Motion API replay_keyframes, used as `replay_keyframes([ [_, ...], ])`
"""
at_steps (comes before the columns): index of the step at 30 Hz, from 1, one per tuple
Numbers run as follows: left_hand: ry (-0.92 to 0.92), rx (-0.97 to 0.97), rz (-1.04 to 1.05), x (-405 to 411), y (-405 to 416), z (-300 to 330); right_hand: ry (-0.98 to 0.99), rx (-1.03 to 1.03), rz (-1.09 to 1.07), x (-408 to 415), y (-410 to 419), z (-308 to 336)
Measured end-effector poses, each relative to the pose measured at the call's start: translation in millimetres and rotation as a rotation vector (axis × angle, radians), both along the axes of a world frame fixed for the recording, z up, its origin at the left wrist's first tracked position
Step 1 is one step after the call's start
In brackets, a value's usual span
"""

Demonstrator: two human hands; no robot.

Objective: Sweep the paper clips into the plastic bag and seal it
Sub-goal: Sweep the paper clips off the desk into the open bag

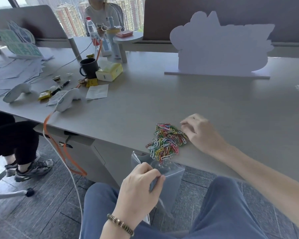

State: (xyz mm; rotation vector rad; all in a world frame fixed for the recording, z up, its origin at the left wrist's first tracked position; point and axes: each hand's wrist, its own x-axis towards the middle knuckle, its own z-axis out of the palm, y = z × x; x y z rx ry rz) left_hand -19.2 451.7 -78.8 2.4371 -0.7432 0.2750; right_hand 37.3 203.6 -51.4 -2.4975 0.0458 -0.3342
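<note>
A heap of coloured paper clips [166, 140] lies at the near edge of the grey table [162, 100], and some clips hang over the edge. Below that edge a clear plastic bag [171, 181] hangs with its mouth open under the clips. My left hand [141, 183] pinches the bag's rim and holds it up against the table edge. To the right of the heap my right hand [202, 133] rests on the table, its curled fingers touching the clips.
At the left of the table stand a black mug [88, 67], a tissue pack [109, 71], two white controllers [67, 100], a pen and scraps. A white cut-out board [219, 47] stands at the back. A person sits across; another person's legs are at the left.
</note>
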Motion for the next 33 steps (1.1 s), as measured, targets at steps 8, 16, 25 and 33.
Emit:
replay_keyframes([
  [8,0.019,-0.008,-0.021,2,0,-4,0.317,-0.076,0.021,-25,14,27],
  [16,0.027,-0.061,0.006,9,6,-7,0.360,0.157,0.069,-45,53,32],
  [25,0.037,-0.059,0.004,15,8,-8,0.309,0.359,0.037,-44,47,36],
  [33,0.029,-0.043,0.000,18,12,-8,0.303,0.113,-0.098,-9,18,30],
])
